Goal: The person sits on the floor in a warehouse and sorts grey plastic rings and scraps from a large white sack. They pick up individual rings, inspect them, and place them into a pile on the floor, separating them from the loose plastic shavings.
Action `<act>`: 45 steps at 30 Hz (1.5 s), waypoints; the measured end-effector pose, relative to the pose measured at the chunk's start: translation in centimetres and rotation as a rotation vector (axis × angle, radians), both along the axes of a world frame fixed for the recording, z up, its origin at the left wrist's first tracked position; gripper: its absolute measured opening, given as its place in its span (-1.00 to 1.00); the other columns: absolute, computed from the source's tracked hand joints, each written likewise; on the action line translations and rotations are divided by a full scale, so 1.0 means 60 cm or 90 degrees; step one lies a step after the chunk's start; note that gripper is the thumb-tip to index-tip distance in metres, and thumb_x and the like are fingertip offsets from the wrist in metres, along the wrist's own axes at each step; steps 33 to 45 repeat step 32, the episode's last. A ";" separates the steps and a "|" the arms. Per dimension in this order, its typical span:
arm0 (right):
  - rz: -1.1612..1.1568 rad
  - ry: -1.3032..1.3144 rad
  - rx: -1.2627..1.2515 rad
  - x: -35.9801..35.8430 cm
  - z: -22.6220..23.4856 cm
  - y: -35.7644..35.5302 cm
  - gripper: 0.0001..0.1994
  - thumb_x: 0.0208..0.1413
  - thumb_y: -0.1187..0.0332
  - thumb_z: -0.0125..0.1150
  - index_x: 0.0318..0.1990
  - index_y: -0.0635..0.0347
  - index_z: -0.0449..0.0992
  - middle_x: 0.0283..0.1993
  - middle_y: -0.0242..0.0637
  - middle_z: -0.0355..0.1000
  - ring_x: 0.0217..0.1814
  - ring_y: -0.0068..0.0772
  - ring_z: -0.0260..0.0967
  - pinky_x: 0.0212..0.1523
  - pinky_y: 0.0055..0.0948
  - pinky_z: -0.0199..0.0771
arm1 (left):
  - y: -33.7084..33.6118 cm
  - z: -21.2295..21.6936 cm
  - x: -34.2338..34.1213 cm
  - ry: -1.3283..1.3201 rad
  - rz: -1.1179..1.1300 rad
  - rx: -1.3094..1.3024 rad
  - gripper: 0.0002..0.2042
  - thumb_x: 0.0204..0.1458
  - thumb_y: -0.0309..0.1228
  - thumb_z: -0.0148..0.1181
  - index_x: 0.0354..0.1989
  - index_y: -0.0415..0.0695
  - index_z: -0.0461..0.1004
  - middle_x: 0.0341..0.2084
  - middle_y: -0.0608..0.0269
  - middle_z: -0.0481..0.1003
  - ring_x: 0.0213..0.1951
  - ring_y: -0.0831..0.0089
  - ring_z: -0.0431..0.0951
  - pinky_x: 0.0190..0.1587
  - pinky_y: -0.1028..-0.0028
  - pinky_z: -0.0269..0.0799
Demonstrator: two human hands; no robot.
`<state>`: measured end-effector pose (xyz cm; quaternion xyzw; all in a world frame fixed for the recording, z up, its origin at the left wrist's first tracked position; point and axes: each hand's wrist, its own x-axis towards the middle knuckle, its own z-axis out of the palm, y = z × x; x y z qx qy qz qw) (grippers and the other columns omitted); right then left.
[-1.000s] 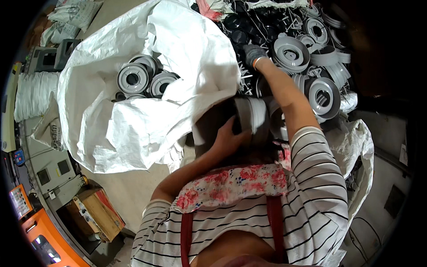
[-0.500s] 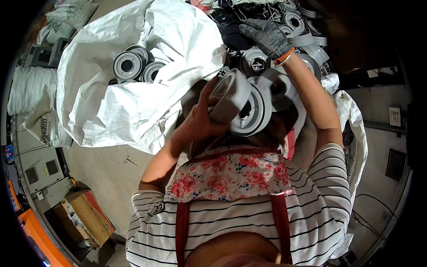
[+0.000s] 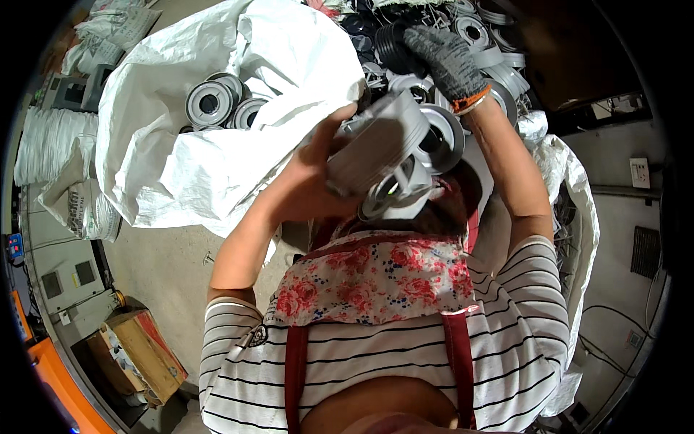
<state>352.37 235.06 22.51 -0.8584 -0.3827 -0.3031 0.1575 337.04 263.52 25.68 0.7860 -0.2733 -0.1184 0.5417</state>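
My bare left hand (image 3: 311, 173) is closed around a stack of grey plastic rings (image 3: 383, 137), held tilted above my lap. The stack is somewhat blurred. A grey flanged ring (image 3: 452, 148) and another grey plastic piece (image 3: 408, 192) lie right beside it, over my apron (image 3: 369, 282). At the far side, my right hand (image 3: 448, 69), in a grey knitted glove with an orange cuff, grips a black ribbed round piece (image 3: 392, 49). Its fingertips are partly hidden behind that piece.
A large white woven sack (image 3: 173, 166) lies wide at the left, with several grey flanged rings (image 3: 210, 103) inside. Grey and black plastic parts (image 3: 473, 32) are heaped beyond my right hand. A cardboard box (image 3: 144, 354) stands at lower left, and another white sack (image 3: 575, 188) at right.
My left hand has turned the grey rings, so their ribbed side now faces up. My right hand has shifted slightly right, and the black piece has tipped up on edge.
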 end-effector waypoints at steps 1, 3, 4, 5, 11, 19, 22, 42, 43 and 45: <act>-0.003 0.039 0.032 -0.006 -0.004 0.001 -0.66 0.02 0.44 0.04 0.00 0.03 0.44 -0.02 -0.15 0.42 0.01 -0.11 0.39 0.03 -0.27 0.40 | 0.001 -0.012 0.000 0.092 0.027 -0.016 -0.19 -0.31 -0.46 0.41 0.21 -0.16 0.13 -0.10 0.06 0.47 -0.02 0.31 0.46 0.04 0.35 0.38; -0.059 0.192 0.087 -0.035 0.027 0.012 -0.71 0.07 0.35 0.10 -0.03 0.17 0.45 -0.09 -0.14 0.45 -0.06 -0.21 0.41 -0.02 -0.35 0.42 | 0.001 -0.042 0.032 0.252 0.083 -0.054 -0.31 -0.25 -0.47 0.38 0.15 -0.26 0.22 -0.12 0.09 0.48 -0.05 0.33 0.48 0.03 0.36 0.39; -0.075 0.368 0.292 -0.049 0.039 0.012 -0.71 0.10 0.31 0.13 -0.06 0.26 0.47 -0.16 -0.14 0.48 -0.13 -0.32 0.44 -0.08 -0.42 0.44 | 0.000 -0.056 0.043 0.347 0.045 -0.260 -0.50 -0.16 -0.51 0.30 0.01 -0.39 0.34 -0.15 0.06 0.49 -0.10 0.32 0.52 0.01 0.36 0.42; -0.083 0.451 0.411 -0.064 0.039 0.019 -0.72 0.12 0.31 0.14 -0.10 0.33 0.50 -0.24 -0.16 0.51 -0.22 -0.42 0.46 -0.16 -0.49 0.46 | -0.007 -0.059 0.043 0.375 0.073 -0.304 -0.56 -0.14 -0.52 0.26 -0.02 -0.38 0.37 -0.18 0.06 0.50 -0.15 0.33 0.52 -0.05 0.38 0.43; 0.029 0.138 -0.010 -0.123 -0.022 0.077 -0.73 0.09 0.21 0.04 -0.17 0.14 0.54 -0.18 -0.15 0.47 -0.12 -0.03 0.37 -0.04 -0.22 0.36 | -0.021 -0.101 0.044 0.500 0.082 -0.536 -0.71 0.03 -0.40 0.07 -0.20 -0.43 0.42 -0.38 0.00 0.52 -0.31 0.28 0.54 -0.17 0.36 0.47; 0.050 0.378 0.020 -0.145 -0.020 0.120 -0.32 -0.26 0.12 0.33 0.06 0.28 0.33 -0.06 0.12 0.30 -0.02 0.11 0.32 -0.02 -0.12 0.36 | -0.011 -0.106 0.042 0.474 0.179 -0.439 -0.64 0.03 -0.37 0.11 -0.12 -0.45 0.35 -0.36 -0.02 0.50 -0.31 0.29 0.54 -0.18 0.37 0.48; 0.147 0.296 -0.082 -0.145 -0.009 0.117 -0.48 -0.18 0.19 0.23 -0.01 0.22 0.40 -0.07 0.02 0.31 -0.04 0.01 0.32 -0.01 -0.21 0.36 | -0.003 -0.097 0.051 0.515 0.147 -0.430 -0.62 0.02 -0.37 0.13 -0.09 -0.45 0.35 -0.33 0.01 0.50 -0.30 0.33 0.54 -0.17 0.39 0.48; -0.002 0.550 -0.036 -0.145 -0.008 0.126 -0.22 -0.20 0.10 0.36 0.23 0.08 0.20 0.24 -0.07 0.15 0.27 -0.02 0.10 0.28 -0.21 0.12 | 0.002 -0.128 0.054 0.470 0.154 -0.327 -0.49 -0.05 -0.30 0.26 0.03 -0.35 0.31 -0.21 0.13 0.48 -0.22 0.35 0.52 -0.10 0.44 0.45; -0.002 0.550 -0.036 -0.145 -0.008 0.126 -0.22 -0.20 0.10 0.36 0.23 0.08 0.20 0.24 -0.07 0.15 0.27 -0.02 0.10 0.28 -0.21 0.12 | 0.002 -0.128 0.054 0.470 0.154 -0.327 -0.49 -0.05 -0.30 0.26 0.03 -0.35 0.31 -0.21 0.13 0.48 -0.22 0.35 0.52 -0.10 0.44 0.45; -0.002 0.550 -0.036 -0.145 -0.008 0.126 -0.22 -0.20 0.10 0.36 0.23 0.08 0.20 0.24 -0.07 0.15 0.27 -0.02 0.10 0.28 -0.21 0.12 | 0.002 -0.128 0.054 0.470 0.154 -0.327 -0.49 -0.05 -0.30 0.26 0.03 -0.35 0.31 -0.21 0.13 0.48 -0.22 0.35 0.52 -0.10 0.44 0.45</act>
